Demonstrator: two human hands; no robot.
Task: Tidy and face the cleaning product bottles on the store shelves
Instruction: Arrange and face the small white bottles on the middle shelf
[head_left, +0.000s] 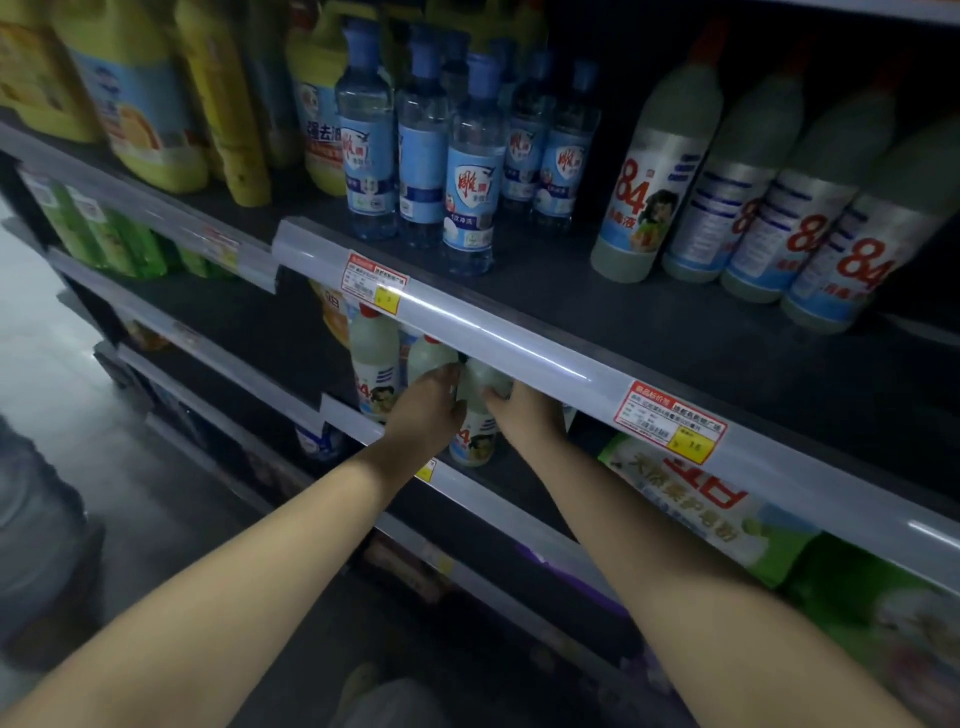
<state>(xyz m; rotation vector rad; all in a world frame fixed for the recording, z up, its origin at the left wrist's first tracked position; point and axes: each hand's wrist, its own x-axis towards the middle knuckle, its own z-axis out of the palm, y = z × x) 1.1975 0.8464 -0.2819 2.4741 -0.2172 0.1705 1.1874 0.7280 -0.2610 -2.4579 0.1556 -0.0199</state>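
Fingers of both hands are closed around one white bottle on the lower shelf: the left hand (434, 402) wraps its shoulder from the nine o'clock side, and the right hand (524, 410) cups it from three o'clock, its fingertips hidden behind the bottle. That gripped bottle (475, 415) stands upright near the front edge, its "84" label facing out, so the two-sided hold looks meant for turning or sliding it square without tipping it. Just at its nine o'clock stand two neighbouring white bottles (376, 364), red-capped, touching or nearly so.

Both arms pass under the price rail (467, 322) of the upper shelf, which hides the gripped bottle's cap.

Up at twelve o'clock, the clear blue-capped bottles (467, 171) sit bunched, one pulled ahead of the rest. At two o'clock, the row of large 84 bottles (753, 208) appears to lean rightward, though the wide lens may exaggerate this, and their labels face different ways. At ten o'clock stand yellow jugs (140, 104). At four o'clock, green bags (727, 514) lie on the lower shelf.

My judgement: the upper rows still want facing.
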